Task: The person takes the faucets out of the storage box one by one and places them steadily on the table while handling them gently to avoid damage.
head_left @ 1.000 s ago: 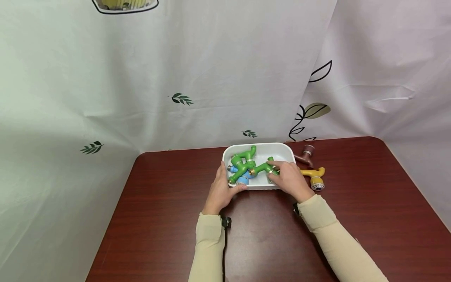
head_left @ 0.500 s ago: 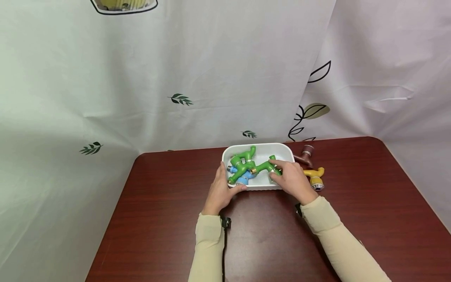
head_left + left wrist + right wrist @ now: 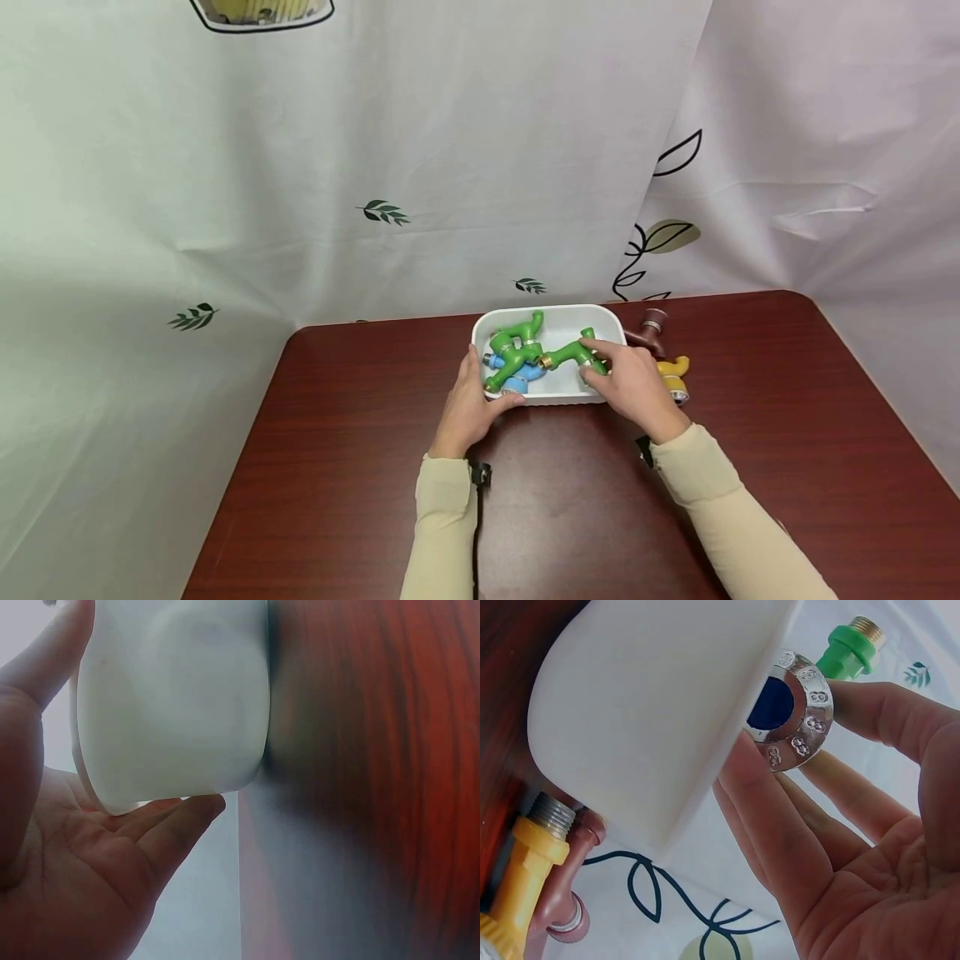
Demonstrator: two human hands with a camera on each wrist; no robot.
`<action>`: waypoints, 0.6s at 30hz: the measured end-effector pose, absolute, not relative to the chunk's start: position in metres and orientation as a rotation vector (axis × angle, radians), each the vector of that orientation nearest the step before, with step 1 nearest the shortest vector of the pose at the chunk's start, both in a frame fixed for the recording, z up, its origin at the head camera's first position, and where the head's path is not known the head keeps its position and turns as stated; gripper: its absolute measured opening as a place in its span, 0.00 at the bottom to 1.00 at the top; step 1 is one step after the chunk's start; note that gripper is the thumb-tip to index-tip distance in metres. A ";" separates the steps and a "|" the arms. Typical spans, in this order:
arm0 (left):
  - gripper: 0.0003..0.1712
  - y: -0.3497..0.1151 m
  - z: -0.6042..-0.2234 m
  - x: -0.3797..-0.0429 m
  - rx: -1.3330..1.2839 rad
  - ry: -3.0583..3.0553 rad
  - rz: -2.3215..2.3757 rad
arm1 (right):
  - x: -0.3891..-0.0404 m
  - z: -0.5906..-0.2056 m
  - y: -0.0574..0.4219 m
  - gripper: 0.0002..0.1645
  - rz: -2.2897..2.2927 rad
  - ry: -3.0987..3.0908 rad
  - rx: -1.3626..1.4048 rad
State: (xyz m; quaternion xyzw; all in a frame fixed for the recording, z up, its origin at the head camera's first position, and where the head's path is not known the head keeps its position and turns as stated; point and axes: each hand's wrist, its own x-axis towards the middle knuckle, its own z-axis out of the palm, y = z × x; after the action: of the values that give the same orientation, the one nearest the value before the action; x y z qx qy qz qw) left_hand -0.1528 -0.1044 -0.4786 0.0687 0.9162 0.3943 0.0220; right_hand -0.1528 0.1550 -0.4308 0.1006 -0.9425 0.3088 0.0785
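Note:
A white tray (image 3: 561, 399) stands near the table's back edge. My left hand (image 3: 467, 410) holds its front left corner, the thumb along the front wall and the fingers along the left side; the left wrist view shows the tray's pale outer wall (image 3: 172, 712). Over the tray's right half my right hand (image 3: 637, 388) pinches a green tap (image 3: 567, 353) between thumb and fingers. Its brass threaded end points left, and its chrome ring (image 3: 817, 712) shows in the right wrist view. Two green taps (image 3: 513, 362) lie in the left half, over a blue tap (image 3: 516, 384).
Right of the tray, a yellow tap (image 3: 676, 372) lies partly behind my right hand. A brown tap (image 3: 649, 335) lies farther back. The dark red table (image 3: 360, 467) meets a white patterned cloth (image 3: 450, 167) at its back edge.
My right hand has shifted slightly to the right, carrying the green tap with it, and now covers more of the yellow tap. The left hand and tray stay put.

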 end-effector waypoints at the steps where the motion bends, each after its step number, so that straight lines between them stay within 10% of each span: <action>1: 0.70 -0.104 -0.479 -0.153 0.216 2.839 1.226 | -0.152 -0.430 0.156 0.25 0.924 -2.819 0.299; 18: 0.70 -0.104 -0.478 -0.153 0.217 2.840 1.214 | -0.133 -0.418 0.167 0.25 0.905 -2.814 0.232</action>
State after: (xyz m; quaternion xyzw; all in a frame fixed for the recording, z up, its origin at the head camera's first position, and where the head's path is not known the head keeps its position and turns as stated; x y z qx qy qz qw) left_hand -0.1527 -0.1041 -0.4779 0.0700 0.9171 0.3918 0.0226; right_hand -0.1332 0.1667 -0.4176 0.0780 -0.9454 0.3039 0.0880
